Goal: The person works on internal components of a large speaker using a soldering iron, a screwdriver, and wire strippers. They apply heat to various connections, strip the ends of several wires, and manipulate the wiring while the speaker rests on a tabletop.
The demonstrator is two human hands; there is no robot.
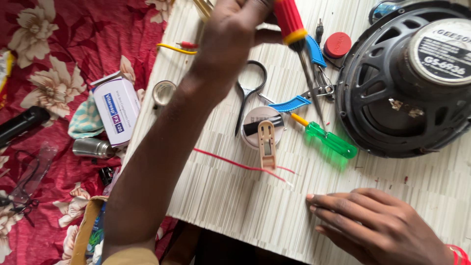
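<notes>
1. Screwdriver with a red plastic handle and yellow collar is sitting at the far edge of the pale striped mat, immediately to the right of the left hand, which is reaching across the frame from the lower left.
2. Its long axis is running from the handle at the top edge down and slightly rightward, the thin metal shaft pointing towards the blue-handled pliers and the green translucent screwdriver.
3. The left hand is looking curled beside the handle and seems to be touching it, but the fingers are blurred and cut off by the frame, so I cannot tell whether they are closing on it.
4. The right hand is lying flat on the mat at the near edge, fingers together and pointing left, holding nothing, and well apart from the red-handled tool; the left hand is far nearer to it.
5. Between the two hands a thin red wire is trailing past a beige plastic clip resting on a round white tin.
6. A large black loudspeaker cone is occupying the right side, near the shaft tip.
</notes>
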